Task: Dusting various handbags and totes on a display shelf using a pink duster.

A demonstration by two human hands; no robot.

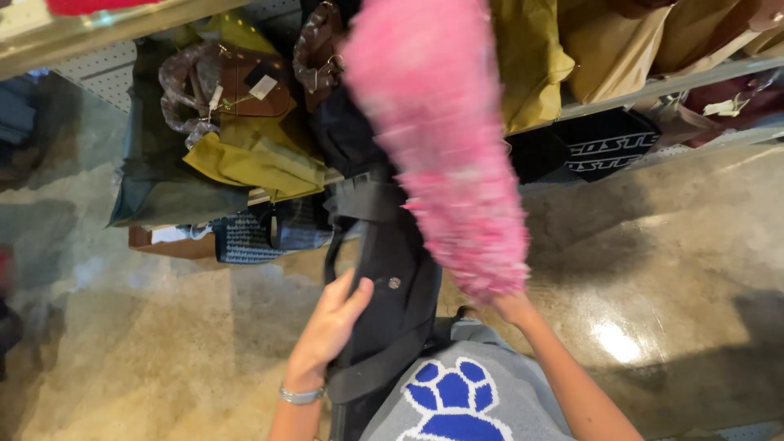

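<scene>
My left hand (pixel 333 320), with a silver bracelet at the wrist, grips the side of a black bag (pixel 390 269) that hangs down in front of me, its strap looping beside the hand. My right hand (pixel 513 307) is mostly hidden under the base of a fluffy pink duster (pixel 441 131), which it holds up so that the blurred head reaches over the bags on the shelf.
Shelves (pixel 653 86) hold several bags: a brown handbag (pixel 237 86), yellow-olive bags (pixel 261 159), a dark green bag (pixel 159 175) and tan ones at the right. A woven blue-grey bag (pixel 245 237) sits low. The polished concrete floor (pixel 653 269) spreads below.
</scene>
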